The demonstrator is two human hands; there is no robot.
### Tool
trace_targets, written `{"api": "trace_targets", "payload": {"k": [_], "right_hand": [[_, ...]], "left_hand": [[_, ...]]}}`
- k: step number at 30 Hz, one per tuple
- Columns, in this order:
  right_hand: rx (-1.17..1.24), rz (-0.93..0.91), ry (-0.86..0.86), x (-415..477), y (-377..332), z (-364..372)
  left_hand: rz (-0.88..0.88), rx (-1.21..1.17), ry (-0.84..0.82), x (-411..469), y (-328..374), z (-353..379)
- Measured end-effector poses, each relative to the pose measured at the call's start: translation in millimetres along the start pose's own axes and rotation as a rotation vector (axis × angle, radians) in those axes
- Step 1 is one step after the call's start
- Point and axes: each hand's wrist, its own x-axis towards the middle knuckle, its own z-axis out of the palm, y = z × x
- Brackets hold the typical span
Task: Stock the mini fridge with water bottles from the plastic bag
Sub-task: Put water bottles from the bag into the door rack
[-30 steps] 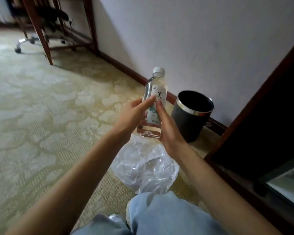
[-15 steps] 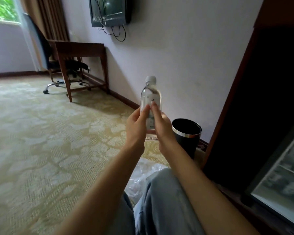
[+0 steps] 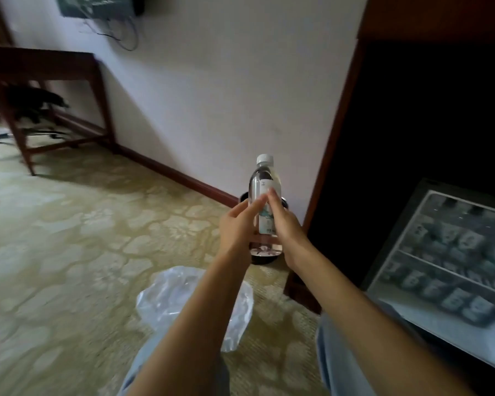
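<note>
- Since half a second ago your hands and the water bottle (image 3: 264, 178) have swung right, so the bottle now stands in front of the black bin (image 3: 262, 260) instead of left of it, and far more of the plastic bag shows below your arms.
- Your fingertips (image 3: 272, 194) meet on the near face of the bottle's label, the left one lying slantwise just beside the right one.
- Your left hand (image 3: 237, 227) clasps the bottle from the left, one straight digit on the label and the rest passing behind the bottle, out of view.
- Your right hand (image 3: 287, 225) clasps it from the right in the same way, so both hands grasp the bottle between them.
- You hold the bottle upright in the air, its white cap (image 3: 265, 159) on top and its clear base showing below your hands.
- You see only the bin's rim and dark foot around the bottle; it stands against the wall beside the dark wood cabinet (image 3: 337, 144).
- Right of your right forearm, low in the cabinet's dark opening, lies the mini fridge (image 3: 455, 252), a pale tilted panel in a dark frame, too blurred to read.
- Your plastic bag (image 3: 166, 295) lies crumpled on the patterned carpet (image 3: 69, 224) under your left forearm, near your knees in light blue jeans (image 3: 343, 355).
- Far off to your left a wooden desk (image 3: 55, 64) stands against the wall, with an office chair (image 3: 35, 104) tucked under it.
- Above the desk, a screen (image 3: 97, 5) hangs on the wall with cables dangling below it.
</note>
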Motion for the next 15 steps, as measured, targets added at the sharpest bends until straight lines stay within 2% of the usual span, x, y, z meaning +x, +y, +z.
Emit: {"api": "trace_targets", "payload": {"k": [4,7,10,12,15], "right_hand": [[0.018,0.047,0.176,3.3,17.1,-52.0],[-0.036,0.077,0.265,2.9,19.5,-99.1],[-0.096,0.07,0.309,-1.0,17.8,-145.0],[-0.074,0.112,0.36,-8.2,20.7,-176.0],[0.008,0.209,0.433,-29.0,23.6,-223.3]], "left_hand": [[-0.085,-0.043,-0.044,8.8,-41.8,48.4],[-0.164,-0.068,-0.154,10.5,-68.8,82.9],[-0.159,-0.06,-0.259,14.8,-92.1,118.4],[-0.182,-0.037,-0.335,14.2,-113.6,142.0],[-0.326,-0.04,-0.445,2.1,-147.9,174.7]]}}
